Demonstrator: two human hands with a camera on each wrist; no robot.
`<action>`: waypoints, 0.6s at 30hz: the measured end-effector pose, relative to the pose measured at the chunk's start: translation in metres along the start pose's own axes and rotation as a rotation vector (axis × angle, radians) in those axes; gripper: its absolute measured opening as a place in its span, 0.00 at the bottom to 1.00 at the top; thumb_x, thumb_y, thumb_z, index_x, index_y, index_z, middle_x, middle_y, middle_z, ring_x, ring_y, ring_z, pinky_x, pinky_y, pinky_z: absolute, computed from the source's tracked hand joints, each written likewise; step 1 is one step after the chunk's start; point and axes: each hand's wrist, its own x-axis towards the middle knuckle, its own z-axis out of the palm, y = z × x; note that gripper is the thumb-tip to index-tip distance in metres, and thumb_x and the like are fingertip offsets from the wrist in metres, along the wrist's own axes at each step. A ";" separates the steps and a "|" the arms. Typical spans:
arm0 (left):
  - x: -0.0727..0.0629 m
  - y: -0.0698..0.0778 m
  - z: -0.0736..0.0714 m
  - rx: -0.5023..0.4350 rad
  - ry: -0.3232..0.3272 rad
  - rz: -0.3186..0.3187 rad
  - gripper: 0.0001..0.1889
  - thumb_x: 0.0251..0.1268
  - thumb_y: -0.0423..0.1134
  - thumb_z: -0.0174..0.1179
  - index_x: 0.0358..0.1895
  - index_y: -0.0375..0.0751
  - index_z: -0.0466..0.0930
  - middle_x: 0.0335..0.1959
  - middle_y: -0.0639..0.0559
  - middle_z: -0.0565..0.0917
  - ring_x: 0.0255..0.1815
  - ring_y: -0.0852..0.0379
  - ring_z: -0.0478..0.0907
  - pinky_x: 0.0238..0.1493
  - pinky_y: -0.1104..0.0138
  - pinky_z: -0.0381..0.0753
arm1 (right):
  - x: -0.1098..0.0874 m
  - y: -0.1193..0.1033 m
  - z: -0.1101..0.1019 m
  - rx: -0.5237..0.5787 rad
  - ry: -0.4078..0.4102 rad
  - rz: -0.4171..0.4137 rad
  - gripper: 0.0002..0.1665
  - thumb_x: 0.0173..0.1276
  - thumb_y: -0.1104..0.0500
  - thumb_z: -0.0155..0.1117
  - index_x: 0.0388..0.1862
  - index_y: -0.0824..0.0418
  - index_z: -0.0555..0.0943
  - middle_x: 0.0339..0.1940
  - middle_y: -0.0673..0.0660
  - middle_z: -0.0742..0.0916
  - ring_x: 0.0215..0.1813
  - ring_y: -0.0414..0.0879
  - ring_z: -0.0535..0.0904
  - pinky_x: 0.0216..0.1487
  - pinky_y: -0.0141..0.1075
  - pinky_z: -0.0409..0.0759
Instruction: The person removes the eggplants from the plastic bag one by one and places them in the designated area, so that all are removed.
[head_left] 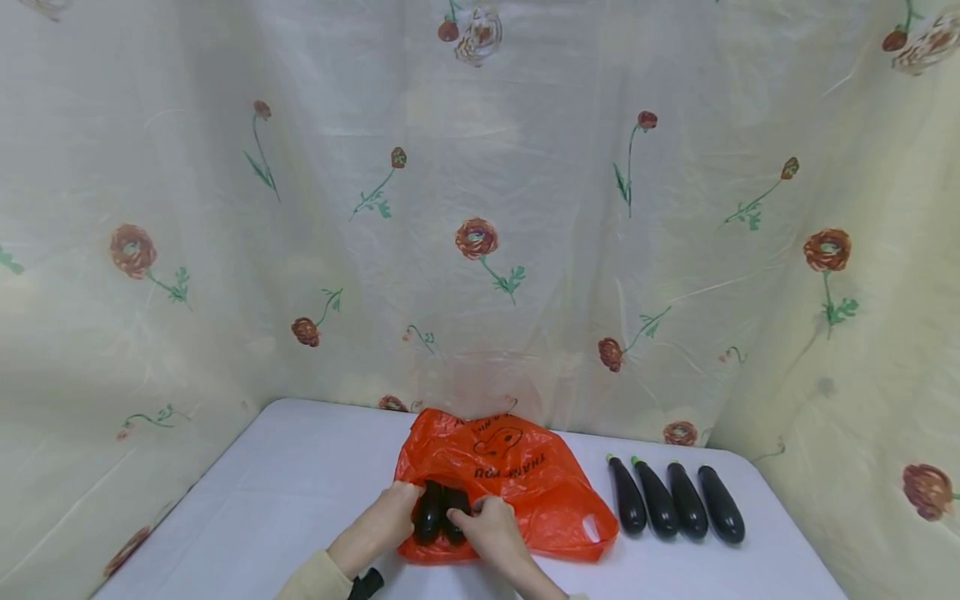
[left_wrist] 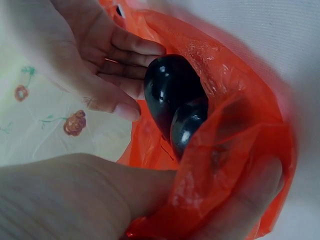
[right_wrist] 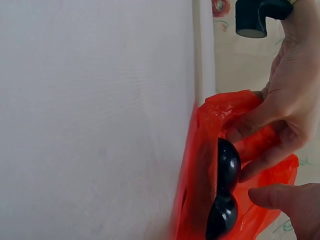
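Red plastic bag (head_left: 540, 517) lies on the white-covered counter (head_left: 300, 467), near the middle, black "THANK YOU" print on top, mouth toward the person. Two dark eggplants (head_left: 429, 512) sit side by side in the bag's mouth, touching each other, round glossy ends facing the person, rest of them hidden under the plastic. Left hand (head_left: 386, 512) is at the left side of the mouth, grasping the bag's edge; one finger shows through the thin plastic in the left wrist view. Right hand (head_left: 491, 529) is at the right side of the mouth, not clenched: fingers fairly straight, fingertips against the end of one eggplant in the left wrist view, thumb apart from them. Four more eggplants (head_left: 687, 502) lie in a row on the counter, right of the bag, near it, stem ends pointing away from the person. Black device (head_left: 366, 585) on the left wrist, just beside a beige sleeve (head_left: 311, 579). Pale curtain (head_left: 555, 167) with red flowers and green stems hangs behind the counter and along both sides.
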 end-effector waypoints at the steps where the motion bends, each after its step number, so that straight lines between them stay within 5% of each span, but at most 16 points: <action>1: 0.000 0.000 0.000 0.001 -0.001 -0.001 0.18 0.46 0.13 0.59 0.43 0.27 0.80 0.39 0.37 0.85 0.35 0.53 0.82 0.39 0.56 0.86 | 0.000 0.000 0.000 0.000 0.003 0.000 0.20 0.59 0.49 0.70 0.18 0.60 0.76 0.12 0.46 0.65 0.15 0.39 0.60 0.16 0.29 0.56; 18: -0.001 0.000 0.001 0.007 0.014 0.015 0.18 0.44 0.13 0.60 0.41 0.29 0.80 0.38 0.39 0.85 0.39 0.49 0.84 0.41 0.55 0.85 | 0.006 0.007 0.004 -0.004 0.015 -0.028 0.14 0.57 0.54 0.71 0.24 0.64 0.81 0.15 0.48 0.73 0.19 0.40 0.70 0.18 0.29 0.64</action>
